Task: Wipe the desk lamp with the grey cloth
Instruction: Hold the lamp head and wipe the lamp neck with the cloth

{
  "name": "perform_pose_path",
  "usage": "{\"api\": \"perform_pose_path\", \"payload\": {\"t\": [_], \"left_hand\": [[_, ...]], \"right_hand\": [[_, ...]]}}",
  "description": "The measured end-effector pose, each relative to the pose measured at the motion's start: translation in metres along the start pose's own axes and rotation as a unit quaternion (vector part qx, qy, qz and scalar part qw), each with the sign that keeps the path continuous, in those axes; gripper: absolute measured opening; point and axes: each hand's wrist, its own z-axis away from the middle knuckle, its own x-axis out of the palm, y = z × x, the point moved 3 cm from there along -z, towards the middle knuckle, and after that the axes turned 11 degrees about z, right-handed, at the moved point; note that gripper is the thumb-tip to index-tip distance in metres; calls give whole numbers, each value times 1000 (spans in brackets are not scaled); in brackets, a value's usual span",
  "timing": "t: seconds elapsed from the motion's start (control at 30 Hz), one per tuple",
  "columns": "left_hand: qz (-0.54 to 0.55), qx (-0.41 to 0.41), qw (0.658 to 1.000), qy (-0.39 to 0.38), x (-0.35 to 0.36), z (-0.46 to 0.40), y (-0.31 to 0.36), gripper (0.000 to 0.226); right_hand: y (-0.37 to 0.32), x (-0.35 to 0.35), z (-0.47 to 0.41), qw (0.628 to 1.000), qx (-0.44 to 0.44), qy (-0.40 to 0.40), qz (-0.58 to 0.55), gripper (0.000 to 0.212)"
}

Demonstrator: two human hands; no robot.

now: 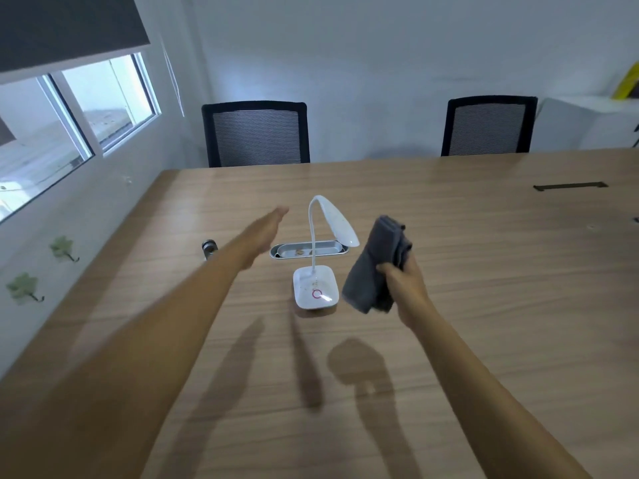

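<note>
- The left hand (pixel 264 233) reaches forward above the wooden table (pixel 484 271), palm flat, fingers straight and pressed together — empty, just left of the desk lamp (pixel 320 257) and not touching it.
- The right hand (pixel 403 283) is closed around the bunched grey cloth (pixel 378 264), held up just right of the lamp (its fingertips are hidden behind the fabric).
- The white lamp stands upright mid-table, head drooping right, a pink ring on its base.
- The left hand is blurred; a small dark object (pixel 209 248) beside the forearm is hard to identify.
- A metal cable tray (pixel 307 249) lies behind the lamp's neck; two black mesh chairs (pixel 256 133) stand beyond the far edge.
</note>
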Motion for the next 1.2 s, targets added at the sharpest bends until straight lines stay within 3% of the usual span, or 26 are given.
{"api": "perform_pose_path", "payload": {"t": [0.07,0.17,0.5,0.63,0.73,0.8,0.83,0.9,1.07,1.2], "left_hand": [[11,51,998,-24,6,-5,31,57],[16,64,997,-48,24,-10,50,59],[-37,86,992,-85,38,-18,45,64],[-75,89,989,-90,36,-20,45,63],[-95,92,987,-93,35,-22,45,64],[-97,94,987,-92,36,-22,44,63],[-91,91,988,-87,36,-23,44,63],[-67,80,992,-64,36,-24,44,62],[-74,91,990,-76,38,-21,47,62],[-161,99,980,-63,36,-22,47,50]], "right_hand": [[-35,-11,-5,993,-95,12,63,41],[-77,-10,-9,956,-234,20,176,39],[-87,5,-9,861,-379,-74,331,38],[-71,-28,-9,866,-362,-55,341,58],[-73,-41,-14,896,-301,-11,325,42],[-88,-31,-12,906,-315,7,283,54],[-97,-22,-11,904,-328,1,275,58],[-112,1,-9,893,-343,-32,288,42],[-103,22,-14,807,-416,-81,412,50],[-91,-13,-26,846,-343,-15,409,44]]}}
